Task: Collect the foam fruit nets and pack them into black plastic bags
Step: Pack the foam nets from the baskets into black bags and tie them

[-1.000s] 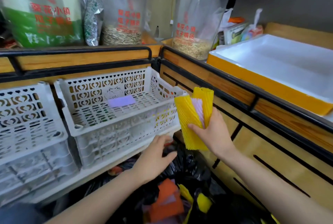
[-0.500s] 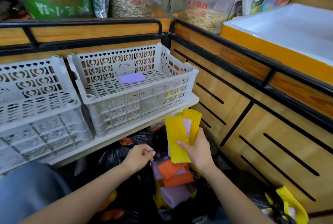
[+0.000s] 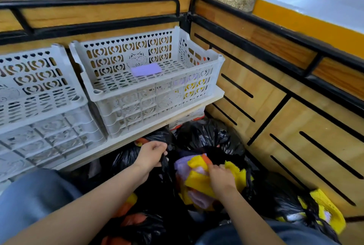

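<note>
White plastic crates to start: one crate (image 3: 39, 91) far left of the bag (image 3: 155, 191), a second crate (image 3: 153, 96) on the shelf (image 3: 122, 142) just above it, a lone purple net (image 3: 146, 69) lying flat inside. Yellow glimpsed through the slots of the crate beneath; cannot tell how much. Left grip (image 3: 150, 156) at the bag's left rim, fingers curled round a bunch of black plastic, holding the mouth up and open. Inside the mouth, nets (image 3: 197, 184) in yellow and purple, an orange edge on top. Behind the bag, a tied bag (image 3: 206, 136), bulging. Right grip (image 3: 221, 182) on the right of the bundle, fingers curled round yellow foam, holding it down in the bag. Further right of the bag, a third bag (image 3: 285, 203) with yellow nets (image 3: 327, 209) spilling from its mouth.

Step in hand, by the look of it: stuffing a handful in. Well along, probably, yet not done. Next: release the bundle, lift clear, reach up over the bag for the purple net. Keep the rim gripped against collapse. Springy foam, likely to puff out of the mouth unless pushed deep.
</note>
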Demonstrator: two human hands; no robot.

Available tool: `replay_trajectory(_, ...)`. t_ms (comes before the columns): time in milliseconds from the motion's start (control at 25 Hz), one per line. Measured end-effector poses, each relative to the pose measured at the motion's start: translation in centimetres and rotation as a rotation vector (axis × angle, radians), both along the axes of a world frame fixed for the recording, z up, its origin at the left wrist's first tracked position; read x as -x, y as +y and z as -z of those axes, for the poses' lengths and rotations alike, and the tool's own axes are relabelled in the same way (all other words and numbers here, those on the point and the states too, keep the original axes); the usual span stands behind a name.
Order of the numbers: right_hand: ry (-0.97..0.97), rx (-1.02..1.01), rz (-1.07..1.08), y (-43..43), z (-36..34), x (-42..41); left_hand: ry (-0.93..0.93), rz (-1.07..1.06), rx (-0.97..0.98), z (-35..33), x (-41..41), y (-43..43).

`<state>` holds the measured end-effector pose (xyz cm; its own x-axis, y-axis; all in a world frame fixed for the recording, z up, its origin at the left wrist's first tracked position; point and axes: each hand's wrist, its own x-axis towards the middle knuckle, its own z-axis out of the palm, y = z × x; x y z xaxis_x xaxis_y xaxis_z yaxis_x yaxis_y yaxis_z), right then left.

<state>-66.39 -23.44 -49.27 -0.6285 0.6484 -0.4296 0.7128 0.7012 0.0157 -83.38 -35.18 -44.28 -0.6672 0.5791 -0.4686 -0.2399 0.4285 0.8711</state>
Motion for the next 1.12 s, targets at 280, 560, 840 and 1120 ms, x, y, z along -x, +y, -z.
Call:
replay_trajectory(280,0.182,0.026,-0.036,-0.5,2.2,3.4,0.095,0.235,0.0,0.0,0.2,0.7)
replay_trajectory(560,0.06,0.149,-0.305,-0.4,4.6,4.1,-0.02,0.15,-0.075,-0.2,1.4,0.7)
replay_trajectory(840,0.155,0.005,-0.037,0.4,6.1,4.5,0.113,0.441,0.027,0.9,2.0,-0.7)
replay_trajectory(1120,0.036,0.086,-0.544,0.6,3.6,2.8,0.621,0.789,0.148,1.1,2.7,-0.9)
